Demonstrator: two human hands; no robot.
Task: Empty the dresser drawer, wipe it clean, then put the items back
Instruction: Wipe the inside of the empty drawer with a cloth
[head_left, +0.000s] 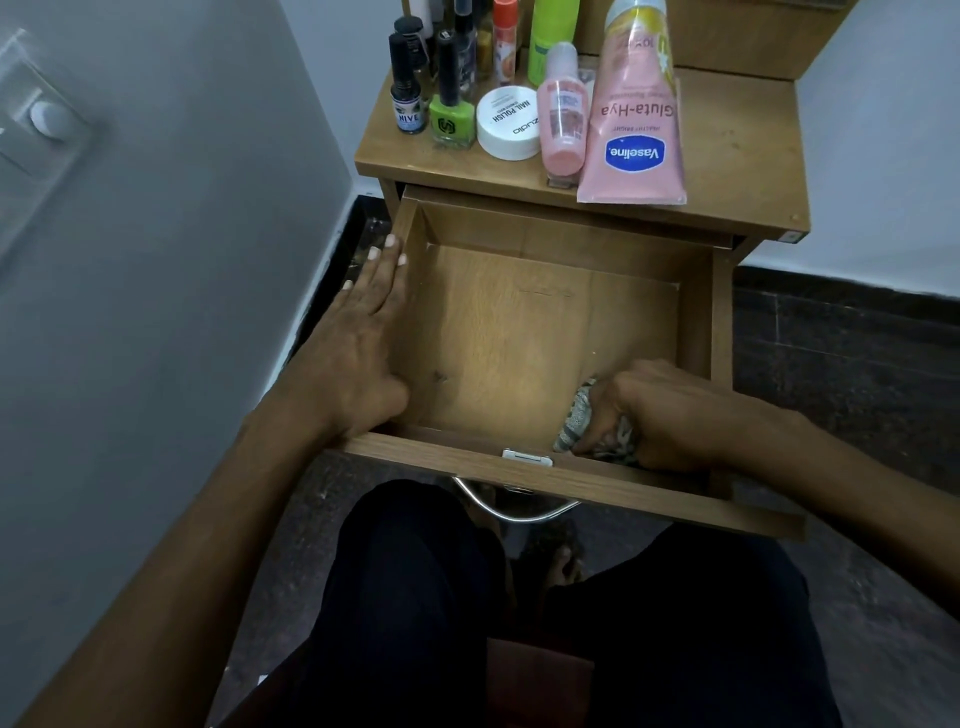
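While pulled fully out from the dresser (748, 156), drawer (519, 332) shows bare wood floor, faint scuffs and a dark speck near front-left. Left hand (358, 338) laid flat along the drawer's left wall, fingers straight and together, tips pointing toward the back, thumb side dipping inside; nothing held. Right hand (670, 415) down in front-right corner, fingers curled tight round a bunched patterned cloth (576, 421), grey/white w/ dark print, pressed on the drawer floor right against the front panel. Metal latch plate (525, 458) on front panel's top edge, curved chrome handle (511, 506) hanging below it.

Items parked on dresser top, left to back: pink Vaseline tube (636, 114) lying flat, crimped end at the top's front edge, cap to the rear; pink bottle (561, 119) just beside it on its left, touching or nearly; white nail polish remover jar (508, 122) next over; green nail polish bottle (451, 111) upright w/ black cap; small dark bottle (409, 98) at far left. Behind: more dark-capped bottles, an orange-capped tube (504, 41), a lime green bottle (551, 36).

Dark trousers at bottom of view, knees either side below drawer front. Grey wall on left w/ switch plate (44, 122); dark floor around.
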